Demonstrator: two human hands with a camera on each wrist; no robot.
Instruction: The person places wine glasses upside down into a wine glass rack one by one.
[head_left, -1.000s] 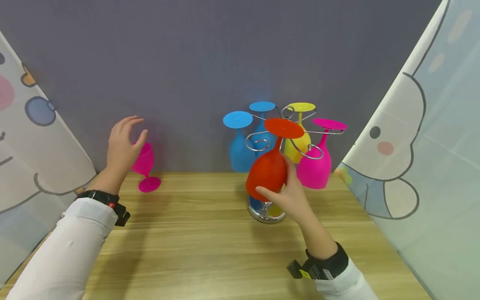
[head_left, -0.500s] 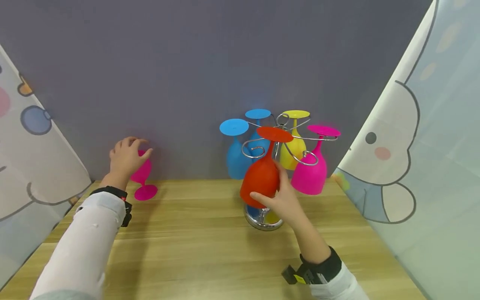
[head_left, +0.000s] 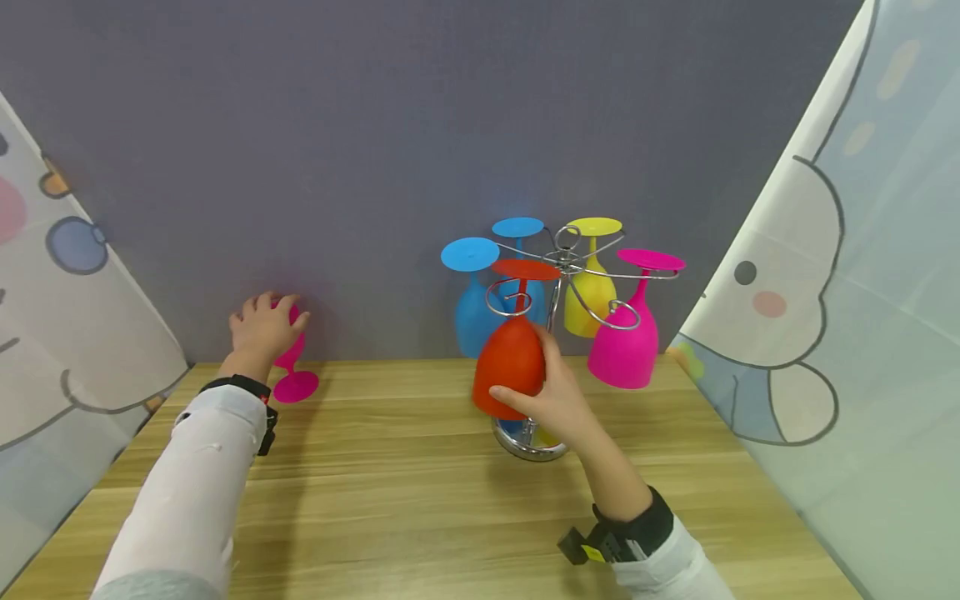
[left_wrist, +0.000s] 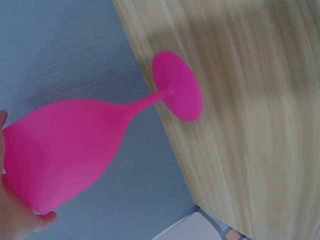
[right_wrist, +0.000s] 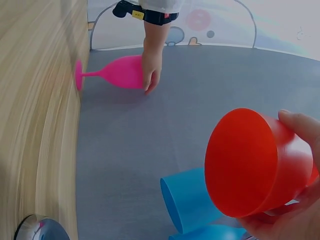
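Note:
My left hand (head_left: pixel 266 332) grips an upright pink plastic goblet (left_wrist: pixel 75 145) from above, the thumb and a fingertip showing at its rim in the left wrist view. Its foot (head_left: pixel 296 387) stands on the wooden table by the back wall. My right hand (head_left: pixel 558 396) holds a red goblet (head_left: pixel 510 367) upside down by its bowl. The red foot (head_left: pixel 525 269) overlaps the front-left curled arm of a chrome glass rack (head_left: pixel 531 454). In the right wrist view the red bowl's open mouth (right_wrist: pixel 242 165) faces the camera.
Upside down on the rack's other arms hang a front blue goblet (head_left: pixel 474 321), a rear blue goblet (head_left: pixel 517 227), a yellow goblet (head_left: pixel 588 304) and a second pink goblet (head_left: pixel 624 357). A grey wall (head_left: pixel 360 167) closes the back; printed cartoon panels (head_left: pixel 795 317) flank the table (head_left: pixel 375 500).
My left hand has come down from above the pink goblet onto its rim. My right hand has shifted the red goblet leftward, its foot now at the rack's front-left curl.

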